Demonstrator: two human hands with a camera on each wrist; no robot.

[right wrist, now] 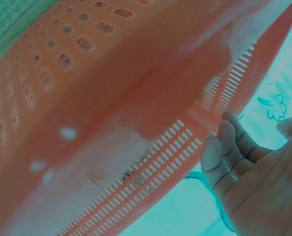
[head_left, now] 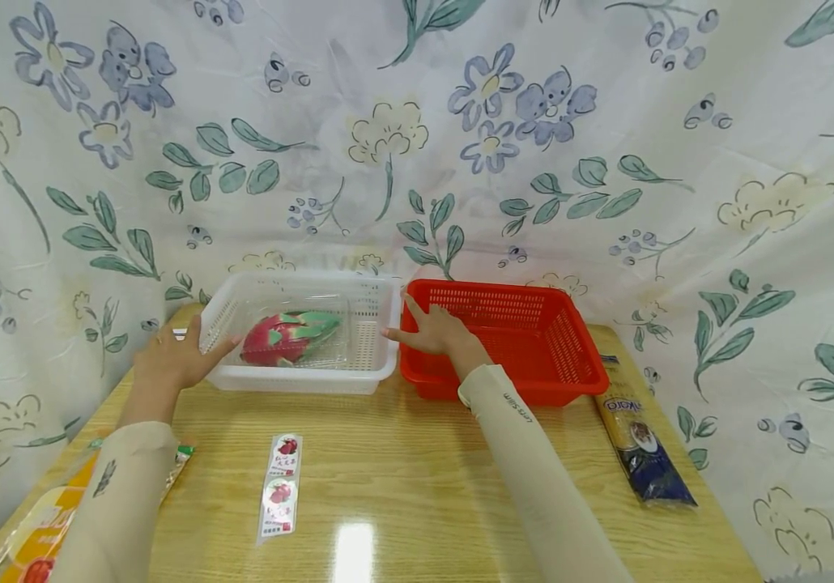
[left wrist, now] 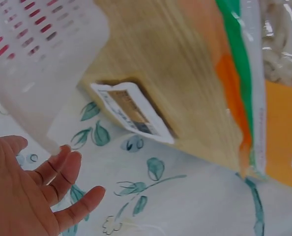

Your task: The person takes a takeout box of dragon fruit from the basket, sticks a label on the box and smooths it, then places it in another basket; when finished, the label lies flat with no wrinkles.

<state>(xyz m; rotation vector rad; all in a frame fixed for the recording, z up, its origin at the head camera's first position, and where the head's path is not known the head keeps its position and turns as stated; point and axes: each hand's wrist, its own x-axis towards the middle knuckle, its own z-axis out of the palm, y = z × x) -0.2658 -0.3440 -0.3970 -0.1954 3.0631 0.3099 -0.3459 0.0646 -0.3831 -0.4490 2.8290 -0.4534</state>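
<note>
At frame centre, only the head view shows two baskets, white basket (head_left: 300, 344) and red basket (head_left: 504, 340), one dragon fruit (head_left: 287, 337); left hand (head_left: 172, 356) and right hand (head_left: 435, 330) fingers spread.

On the wooden tabletop (head_left: 417, 453), a white basket (head_left: 376, 340) stands at the far left with a red basket (head_left: 577, 356) just beside it on the right. A dragon fruit (head_left: 286, 338) in clear wrap lies inside the white basket. The left hand (head_left: 169, 360) rests open against that basket's left wall; the right hand (head_left: 435, 330) lies with straight fingers on the red basket's left rim. A sticker strip (head_left: 280, 486) lies near the middle, a spaghetti packet (head_left: 643, 453) at the right edge, and an orange packet (head_left: 38, 526) at the near left.
</note>
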